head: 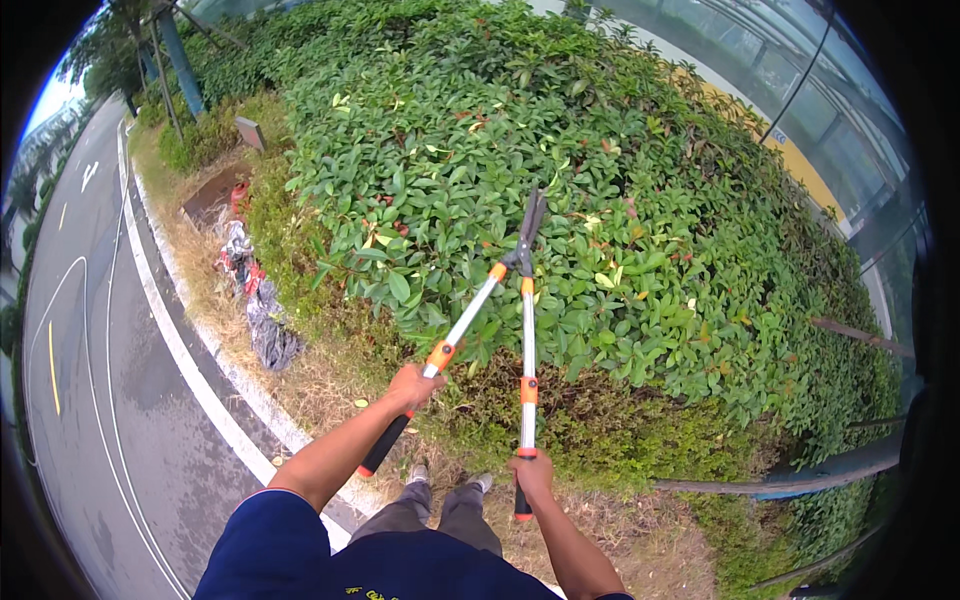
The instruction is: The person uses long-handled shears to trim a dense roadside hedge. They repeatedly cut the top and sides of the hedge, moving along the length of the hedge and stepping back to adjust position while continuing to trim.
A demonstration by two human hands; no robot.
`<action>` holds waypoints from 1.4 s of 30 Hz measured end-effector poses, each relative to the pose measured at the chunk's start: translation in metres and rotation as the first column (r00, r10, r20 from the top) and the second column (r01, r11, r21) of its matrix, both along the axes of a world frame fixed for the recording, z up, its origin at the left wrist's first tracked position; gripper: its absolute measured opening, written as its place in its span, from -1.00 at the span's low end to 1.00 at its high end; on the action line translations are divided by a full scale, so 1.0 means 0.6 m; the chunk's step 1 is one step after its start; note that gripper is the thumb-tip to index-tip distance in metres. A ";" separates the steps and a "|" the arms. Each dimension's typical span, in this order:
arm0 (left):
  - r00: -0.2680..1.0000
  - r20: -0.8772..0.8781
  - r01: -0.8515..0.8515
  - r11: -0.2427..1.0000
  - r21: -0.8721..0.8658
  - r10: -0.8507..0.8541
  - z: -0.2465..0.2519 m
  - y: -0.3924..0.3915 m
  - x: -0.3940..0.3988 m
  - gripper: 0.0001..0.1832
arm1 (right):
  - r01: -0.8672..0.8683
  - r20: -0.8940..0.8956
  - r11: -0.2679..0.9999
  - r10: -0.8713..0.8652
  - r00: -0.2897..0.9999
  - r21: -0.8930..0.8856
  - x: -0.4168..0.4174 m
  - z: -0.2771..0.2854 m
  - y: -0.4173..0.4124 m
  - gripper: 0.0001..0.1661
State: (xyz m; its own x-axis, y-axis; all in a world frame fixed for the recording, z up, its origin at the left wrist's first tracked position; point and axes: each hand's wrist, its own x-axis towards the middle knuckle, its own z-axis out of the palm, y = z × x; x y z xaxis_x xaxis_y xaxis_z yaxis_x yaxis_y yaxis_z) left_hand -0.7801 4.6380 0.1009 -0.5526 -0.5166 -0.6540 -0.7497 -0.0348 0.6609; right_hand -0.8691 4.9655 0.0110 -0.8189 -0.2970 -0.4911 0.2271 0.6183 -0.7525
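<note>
Long-handled hedge shears (529, 330) reach out over a leafy green hedge (465, 172), their dark blades nearly together at its top surface. My left hand (415, 388) grips the left handle on its metal tube, above the black grip. Around the black grip of the right handle, near its upper end, my right hand (532, 474) is closed. The two handles spread apart in a narrow V, with orange joints partway along. Pale and reddish leaves lie scattered on the foliage.
A white kerb (255, 401) and a road (150, 360) run along the left. Crumpled dark plastic (268, 326) lies on dry grass beside a low shrub border (600, 420). Wooden poles (712, 487) lean in from the right, near a glass-walled structure (817, 97).
</note>
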 end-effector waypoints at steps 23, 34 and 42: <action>0.877 0.204 -0.449 0.893 0.027 0.434 -0.164 0.207 0.645 -0.59 | -0.502 -0.141 0.626 0.697 0.703 0.597 0.138 0.278 0.178 -0.58; 0.756 0.134 -0.645 0.695 0.319 0.640 -0.224 0.155 0.461 -0.79 | -0.741 0.146 0.322 0.860 0.489 0.589 -0.058 0.409 -0.140 -0.52; 0.461 0.039 -0.691 0.331 0.642 0.887 -0.245 0.361 0.141 -0.80 | -0.714 -0.150 0.542 0.830 0.537 0.443 0.108 0.239 0.004 -0.50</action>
